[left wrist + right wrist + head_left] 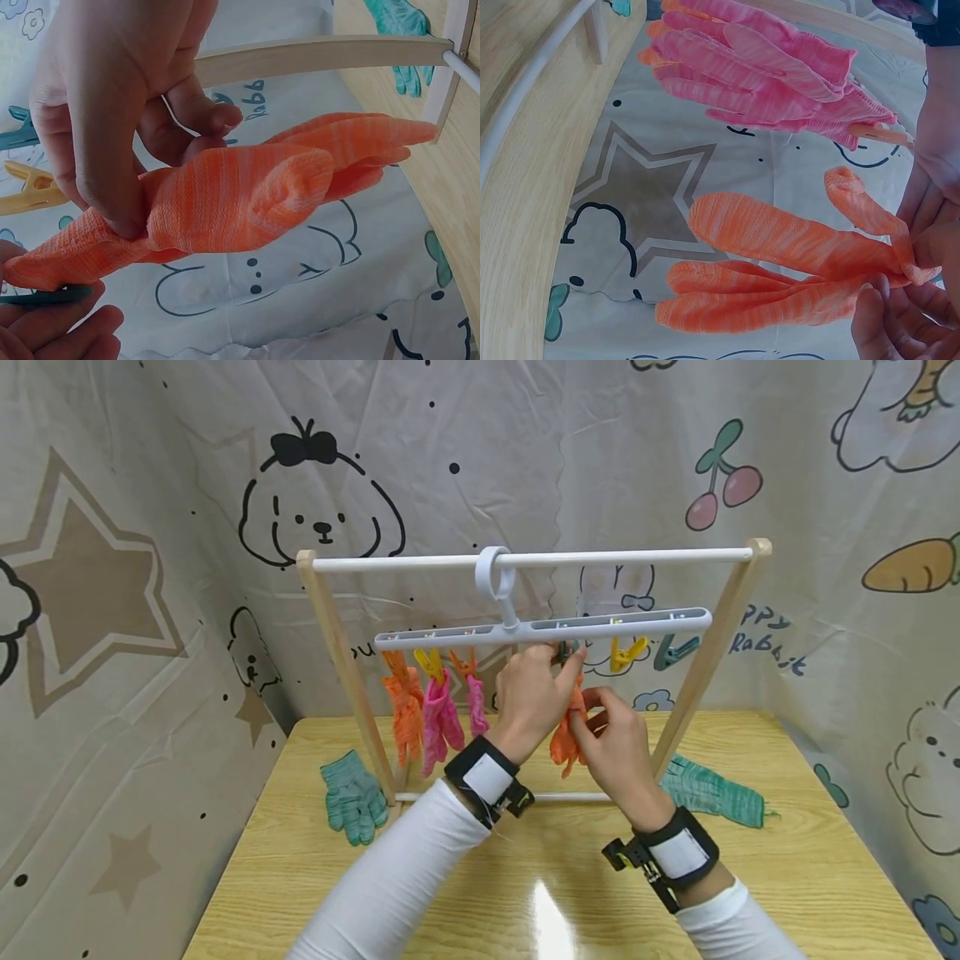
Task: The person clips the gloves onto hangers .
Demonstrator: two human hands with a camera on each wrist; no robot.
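Both hands work at the clip hanger: left hand pinches a teal clip w/ fingers curled, right hand grips the orange glove near its cuff, just under that clip. Glove hangs above the tabletop, betw. pink glove & yellow clip.

My head view looks forward and down across the table at the rack, both wrist views close in, sharing the orange glove.
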